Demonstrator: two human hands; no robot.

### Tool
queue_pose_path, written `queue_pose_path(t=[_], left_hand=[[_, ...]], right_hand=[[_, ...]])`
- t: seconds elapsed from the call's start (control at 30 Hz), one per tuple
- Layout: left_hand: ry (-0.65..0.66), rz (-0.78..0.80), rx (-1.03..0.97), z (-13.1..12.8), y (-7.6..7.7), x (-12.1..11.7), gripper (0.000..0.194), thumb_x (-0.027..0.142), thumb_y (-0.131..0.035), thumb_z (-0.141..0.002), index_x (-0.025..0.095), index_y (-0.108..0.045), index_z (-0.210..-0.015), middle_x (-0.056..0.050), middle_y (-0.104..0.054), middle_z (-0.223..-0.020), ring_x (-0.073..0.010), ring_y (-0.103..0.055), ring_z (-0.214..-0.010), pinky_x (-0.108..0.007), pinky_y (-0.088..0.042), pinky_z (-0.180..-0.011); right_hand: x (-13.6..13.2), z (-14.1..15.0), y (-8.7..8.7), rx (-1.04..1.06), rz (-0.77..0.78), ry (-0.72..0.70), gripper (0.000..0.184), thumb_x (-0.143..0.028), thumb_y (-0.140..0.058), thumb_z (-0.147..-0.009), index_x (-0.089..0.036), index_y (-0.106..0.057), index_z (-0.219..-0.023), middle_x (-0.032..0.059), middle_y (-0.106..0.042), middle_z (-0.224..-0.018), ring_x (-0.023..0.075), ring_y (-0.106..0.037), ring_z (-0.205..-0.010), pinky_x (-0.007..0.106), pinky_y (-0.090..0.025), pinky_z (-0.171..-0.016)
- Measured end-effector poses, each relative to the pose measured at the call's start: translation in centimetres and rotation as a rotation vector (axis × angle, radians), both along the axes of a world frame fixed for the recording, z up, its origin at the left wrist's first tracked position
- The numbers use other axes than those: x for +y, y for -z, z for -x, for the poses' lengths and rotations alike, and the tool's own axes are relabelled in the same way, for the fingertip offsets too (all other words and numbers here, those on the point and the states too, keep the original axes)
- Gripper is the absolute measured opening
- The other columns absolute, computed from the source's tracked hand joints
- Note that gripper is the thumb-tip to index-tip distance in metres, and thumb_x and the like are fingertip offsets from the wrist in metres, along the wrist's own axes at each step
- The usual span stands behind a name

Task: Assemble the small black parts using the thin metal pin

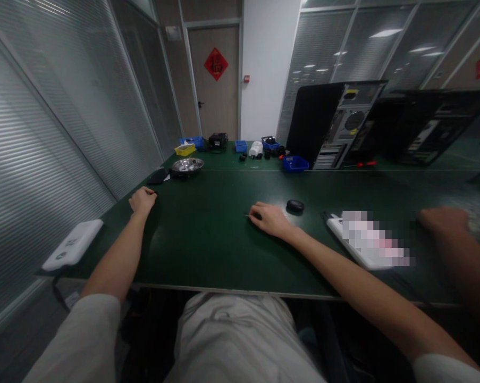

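Note:
My left hand (143,201) rests at the left side of the green table, its fingers closed. A small dark bit shows at the fingertips, too small to name. Nearer the middle, my right hand (268,219) lies on the tabletop with fingers curled together. Something small and dark with a thin pale tip pokes out from them; its kind is unclear. Just behind that hand sits a black rounded case (295,206). Beyond my left hand are a flat black item (158,176) and a shiny metal bowl (187,166) with small contents.
White slab-like devices lie at far left (73,246) and right (359,242), the right one partly pixelated. Another person's hand (443,219) is at the right edge. Blue trays (295,164), a yellow tray (185,150) and a computer tower (335,125) stand along the back.

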State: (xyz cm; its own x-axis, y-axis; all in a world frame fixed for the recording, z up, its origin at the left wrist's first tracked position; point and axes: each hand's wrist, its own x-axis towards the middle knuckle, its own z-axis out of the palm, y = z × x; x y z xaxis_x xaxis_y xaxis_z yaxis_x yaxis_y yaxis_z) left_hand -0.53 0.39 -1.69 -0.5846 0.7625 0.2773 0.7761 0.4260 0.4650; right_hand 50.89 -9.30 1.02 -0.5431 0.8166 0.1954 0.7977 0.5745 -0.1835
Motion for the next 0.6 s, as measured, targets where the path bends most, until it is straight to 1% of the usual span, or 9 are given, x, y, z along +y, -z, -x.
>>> queue_pose_path(t=[0.13,0.2,0.27,0.33,0.4,0.5,0.6], left_hand=[[0.031,-0.008,0.037,-0.9,0.1,-0.1,0.023,0.030,-0.068,-0.087,0.021,-0.074,-0.107,-0.011,-0.074,-0.116,-0.0312,-0.066,-0.111,-0.040,-0.049,-0.097],[0.087,-0.005,0.042,-1.6,0.2,0.0,0.023,0.029,-0.067,-0.088,0.022,-0.074,-0.108,-0.010,-0.074,-0.116,-0.0293,-0.067,-0.109,-0.036,-0.050,-0.094],[0.178,-0.005,0.043,-2.6,0.2,0.2,0.023,0.028,-0.066,-0.089,0.021,-0.074,-0.109,-0.008,-0.075,-0.115,-0.0270,-0.068,-0.107,-0.033,-0.051,-0.091],[0.304,-0.006,0.039,-4.2,0.1,0.3,0.022,0.028,-0.065,-0.089,0.020,-0.074,-0.107,-0.007,-0.075,-0.112,-0.0246,-0.069,-0.103,-0.031,-0.051,-0.089],[0.456,-0.005,0.030,-6.4,-0.1,0.3,0.021,0.029,-0.064,-0.091,0.019,-0.074,-0.107,-0.007,-0.076,-0.109,-0.0229,-0.069,-0.099,-0.030,-0.051,-0.087],[0.700,-0.005,-0.004,-10.5,-0.3,-0.3,0.022,0.031,-0.063,-0.093,0.018,-0.074,-0.107,-0.007,-0.075,-0.108,-0.0222,-0.068,-0.096,-0.030,-0.051,-0.085],[0.959,-0.021,-0.071,-14.8,-0.6,-1.7,0.023,0.033,-0.063,-0.094,0.019,-0.074,-0.107,-0.008,-0.073,-0.111,-0.0216,-0.066,-0.095,-0.031,-0.051,-0.082]], right_hand=[[0.0,0.0,0.0,-0.008,0.006,0.003,0.023,-0.038,-0.054,-0.103,-0.025,-0.071,-0.110,0.0053,-0.067,-0.111,0.0174,-0.064,-0.087,0.028,-0.041,-0.072],[0.0,0.0,0.0,-0.008,0.003,0.001,0.023,-0.038,-0.054,-0.103,-0.025,-0.071,-0.110,0.0054,-0.067,-0.111,0.0175,-0.064,-0.087,0.028,-0.041,-0.072],[0.0,0.0,0.0,-0.010,-0.006,0.000,0.022,-0.038,-0.054,-0.102,-0.025,-0.071,-0.110,0.0056,-0.067,-0.111,0.0178,-0.064,-0.088,0.028,-0.041,-0.073],[0.0,0.0,0.1,-0.012,-0.014,-0.001,0.022,-0.038,-0.054,-0.102,-0.025,-0.071,-0.110,0.0056,-0.067,-0.111,0.0181,-0.064,-0.088,0.028,-0.041,-0.074],[0.1,0.0,0.1,-0.011,-0.017,-0.004,0.022,-0.038,-0.054,-0.103,-0.025,-0.071,-0.110,0.0053,-0.068,-0.111,0.0180,-0.064,-0.088,0.028,-0.040,-0.074],[0.1,0.0,0.1,-0.009,-0.018,-0.005,0.022,-0.037,-0.054,-0.103,-0.025,-0.071,-0.110,0.0049,-0.068,-0.110,0.0176,-0.064,-0.087,0.028,-0.040,-0.073],[0.0,0.0,0.1,-0.010,-0.013,-0.005,0.022,-0.038,-0.054,-0.103,-0.025,-0.070,-0.110,0.0053,-0.068,-0.111,0.0177,-0.064,-0.088,0.028,-0.040,-0.074]])
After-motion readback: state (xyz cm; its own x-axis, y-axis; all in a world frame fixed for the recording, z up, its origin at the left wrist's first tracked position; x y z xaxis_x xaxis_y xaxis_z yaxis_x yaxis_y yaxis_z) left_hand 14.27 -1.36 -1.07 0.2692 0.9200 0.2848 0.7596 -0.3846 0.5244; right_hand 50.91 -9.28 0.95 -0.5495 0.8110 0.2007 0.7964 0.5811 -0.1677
